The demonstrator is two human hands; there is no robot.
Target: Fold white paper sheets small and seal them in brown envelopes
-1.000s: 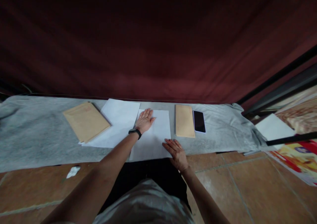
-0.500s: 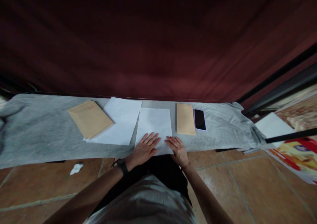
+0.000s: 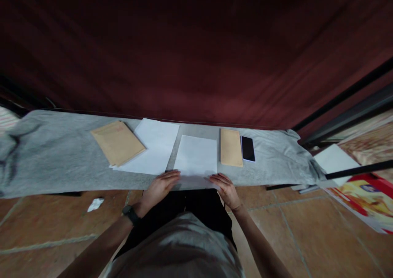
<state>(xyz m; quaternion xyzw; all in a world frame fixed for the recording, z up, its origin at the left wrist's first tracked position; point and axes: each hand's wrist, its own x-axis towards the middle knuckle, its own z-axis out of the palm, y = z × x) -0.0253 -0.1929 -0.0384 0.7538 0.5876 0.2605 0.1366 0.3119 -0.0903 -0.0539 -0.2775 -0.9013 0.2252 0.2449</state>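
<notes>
A white sheet of paper (image 3: pixel 196 155) lies in front of me on the grey cloth, its near edge raised in a shaded strip. My left hand (image 3: pixel 160 188) grips the near left corner, fingers pressed together. At the near right corner, my right hand (image 3: pixel 227 191) pinches the same sheet. Both thumbs are largely hidden. Left of it are more white sheets (image 3: pixel 159 143), partly covered by several brown envelopes (image 3: pixel 118 143). Another brown envelope (image 3: pixel 231 148) lies to the right, beside a dark-screened phone (image 3: pixel 248 149).
The grey cloth (image 3: pixel 61 155) covers a long, narrow surface. Behind it hangs a dark red curtain (image 3: pixel 196 77). At the right are black metal bars (image 3: pixel 356 171) and a red and yellow box (image 3: pixel 368 196). A crumpled white tissue (image 3: pixel 95 204) lies on the tiled floor.
My hands have gone from lying flat on the sheet to gripping its near corners, the left one moving outward. The sheet's near edge has come up, and the view has shifted slightly.
</notes>
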